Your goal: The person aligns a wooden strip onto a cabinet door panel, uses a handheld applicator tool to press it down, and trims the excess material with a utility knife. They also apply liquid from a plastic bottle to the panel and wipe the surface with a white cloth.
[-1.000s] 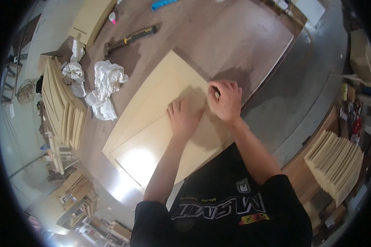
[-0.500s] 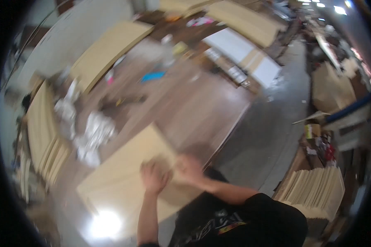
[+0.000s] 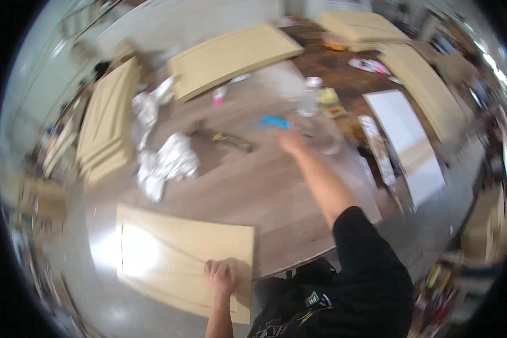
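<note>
On tabletop [image 3: 281, 208], blurred blue object [image 3: 271, 121], kind unclear

Brown table [image 3: 276, 208]: flat tan panel [image 3: 177, 239] at near L corner; crumpled white wrap [image 3: 176, 158] twd L edge; hammer [image 3: 234, 142] approx mid; thick tan board [image 3: 236, 59] along far edge; blue thing [image 3: 274, 122] + clear bottle [image 3: 309, 100] twd far R.
</note>
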Motion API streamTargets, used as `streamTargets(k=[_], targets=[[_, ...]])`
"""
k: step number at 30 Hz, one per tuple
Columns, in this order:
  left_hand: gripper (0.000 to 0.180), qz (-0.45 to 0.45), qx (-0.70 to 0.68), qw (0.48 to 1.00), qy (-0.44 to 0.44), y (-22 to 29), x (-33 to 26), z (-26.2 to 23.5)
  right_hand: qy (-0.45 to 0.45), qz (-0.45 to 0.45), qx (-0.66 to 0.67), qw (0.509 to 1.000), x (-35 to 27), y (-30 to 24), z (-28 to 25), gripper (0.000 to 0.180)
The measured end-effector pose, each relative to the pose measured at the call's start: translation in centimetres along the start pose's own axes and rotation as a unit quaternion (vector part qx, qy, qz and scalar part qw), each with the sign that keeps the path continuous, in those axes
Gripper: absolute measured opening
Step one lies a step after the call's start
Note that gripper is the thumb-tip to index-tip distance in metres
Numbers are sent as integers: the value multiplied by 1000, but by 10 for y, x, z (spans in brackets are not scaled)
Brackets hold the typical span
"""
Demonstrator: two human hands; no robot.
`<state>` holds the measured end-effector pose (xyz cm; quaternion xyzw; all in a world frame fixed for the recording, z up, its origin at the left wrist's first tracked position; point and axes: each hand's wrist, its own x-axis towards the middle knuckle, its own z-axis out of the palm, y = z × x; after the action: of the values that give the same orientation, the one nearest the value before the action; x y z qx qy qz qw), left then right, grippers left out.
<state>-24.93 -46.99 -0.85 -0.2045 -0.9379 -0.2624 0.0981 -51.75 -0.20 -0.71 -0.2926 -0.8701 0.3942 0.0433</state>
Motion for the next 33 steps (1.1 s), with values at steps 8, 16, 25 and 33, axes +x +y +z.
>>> streamTargets(k=[8,16,25,33], targets=[[31,-227,161,959,59,3,-32,-6,-39,-40,-121,991,26,10,8,60],[86,-520,169,830,111,-36,-31,1,-201,-109,94,969,-115,50,9,51],[82,-421,122,891,117,9,-41,-2,-496,-57,66,864,-201,17,10,44],[81,-331,95,933,99,-2,-47,-20,-610,-410,-82,673,-286,-17,26,36]])
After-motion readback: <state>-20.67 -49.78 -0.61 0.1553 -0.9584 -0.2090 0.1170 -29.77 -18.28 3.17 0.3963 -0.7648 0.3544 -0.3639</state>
